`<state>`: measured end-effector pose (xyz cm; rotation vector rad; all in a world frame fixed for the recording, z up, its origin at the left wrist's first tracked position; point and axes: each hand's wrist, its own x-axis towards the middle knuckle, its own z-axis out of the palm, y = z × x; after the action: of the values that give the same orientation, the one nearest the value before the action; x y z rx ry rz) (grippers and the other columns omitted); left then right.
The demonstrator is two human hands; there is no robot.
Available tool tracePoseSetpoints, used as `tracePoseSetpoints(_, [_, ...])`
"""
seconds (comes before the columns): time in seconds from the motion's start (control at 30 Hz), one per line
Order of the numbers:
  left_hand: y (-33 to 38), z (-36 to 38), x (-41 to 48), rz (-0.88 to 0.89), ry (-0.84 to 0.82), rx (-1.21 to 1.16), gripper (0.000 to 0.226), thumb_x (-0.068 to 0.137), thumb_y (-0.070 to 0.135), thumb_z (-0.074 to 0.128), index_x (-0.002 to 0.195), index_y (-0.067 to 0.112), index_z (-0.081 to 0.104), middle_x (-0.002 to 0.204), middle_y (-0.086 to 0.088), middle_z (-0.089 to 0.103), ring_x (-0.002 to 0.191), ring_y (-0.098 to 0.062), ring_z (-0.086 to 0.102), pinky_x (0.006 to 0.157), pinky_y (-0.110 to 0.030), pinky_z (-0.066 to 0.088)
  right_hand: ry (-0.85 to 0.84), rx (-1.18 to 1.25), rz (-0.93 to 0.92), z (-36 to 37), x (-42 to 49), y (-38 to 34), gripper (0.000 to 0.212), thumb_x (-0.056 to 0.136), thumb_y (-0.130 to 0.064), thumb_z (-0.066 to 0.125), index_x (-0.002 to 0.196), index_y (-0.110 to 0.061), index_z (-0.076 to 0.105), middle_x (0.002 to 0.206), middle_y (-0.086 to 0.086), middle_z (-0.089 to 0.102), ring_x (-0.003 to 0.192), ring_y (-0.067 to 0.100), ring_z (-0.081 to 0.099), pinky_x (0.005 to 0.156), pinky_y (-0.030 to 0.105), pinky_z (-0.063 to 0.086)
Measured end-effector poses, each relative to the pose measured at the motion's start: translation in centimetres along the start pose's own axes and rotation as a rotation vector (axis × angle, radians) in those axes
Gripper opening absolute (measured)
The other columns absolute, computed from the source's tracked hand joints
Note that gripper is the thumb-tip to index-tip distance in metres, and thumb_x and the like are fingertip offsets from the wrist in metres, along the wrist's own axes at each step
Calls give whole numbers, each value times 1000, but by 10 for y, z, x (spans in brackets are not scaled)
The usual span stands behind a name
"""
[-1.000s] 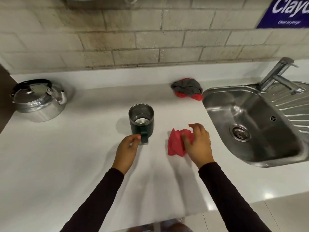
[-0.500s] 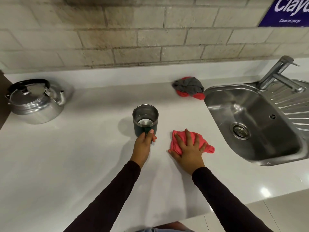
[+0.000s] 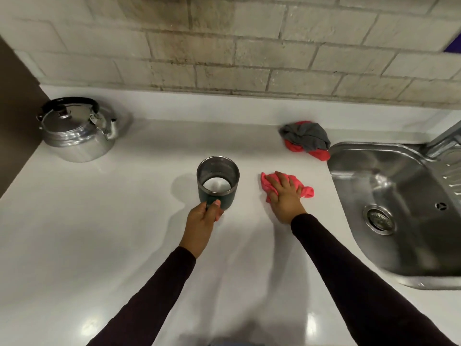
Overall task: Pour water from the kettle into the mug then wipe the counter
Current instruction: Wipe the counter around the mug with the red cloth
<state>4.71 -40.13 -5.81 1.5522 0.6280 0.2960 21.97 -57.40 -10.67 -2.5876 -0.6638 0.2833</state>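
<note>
- The right hand [image 3: 284, 193] is pressing flat, fingers spread wide, on a pink cloth [image 3: 305, 190] lying on the white counter [image 3: 99, 233] – palm down, not gripping, just pinning it.
- The left hand [image 3: 203, 221] is wrapping around the near side of the dark green mug [image 3: 217, 182], at the handle by the look of it, thumb on the wall; mug is standing upright w/ water showing at the bottom.
- Kettle [image 3: 74, 131] is sitting well apart at the back left, spout pointing right – pouring looks done.
- What the wipe turns on, I'd say: the mug is just left of the cloth, sink [image 3: 399, 196] edge near on the right, so the open stretch is running toward the person & behind the mug.
- Left hand's nearer the mug, probably lifting it clear for the cloth.
- A grey-and-red rag [image 3: 305, 139] is lying bunched at the sink's back corner, untouched.
</note>
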Motion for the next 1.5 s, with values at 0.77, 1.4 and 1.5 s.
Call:
tracePoseSetpoints(0.77, [13, -73, 5, 88, 112, 1, 41, 94, 23, 46, 54, 18, 38, 49, 14, 51, 68, -13, 52, 71, -21, 41, -110, -291, -221, 44, -37, -61, 56, 93, -46, 37, 146, -40, 21, 159, 2, 13, 143, 40, 7, 109, 69, 2])
tracePoseSetpoints(1.4, [22, -111, 5, 117, 83, 12, 36, 82, 35, 48, 49, 24, 38, 51, 9, 49, 55, 1, 52, 69, -26, 40, -202, -88, -421, 65, 45, -134, 52, 88, -37, 35, 141, -42, 32, 150, 7, 29, 140, 33, 16, 110, 63, 3])
tracePoseSetpoints(1.5, [23, -113, 7, 120, 88, -10, 38, 83, 34, 48, 47, 26, 38, 51, 8, 49, 56, -1, 52, 70, -26, 40, -69, -198, -582, 76, -2, -126, 53, 84, -33, 46, 137, -39, 40, 139, 9, 44, 129, 38, 29, 103, 64, 19])
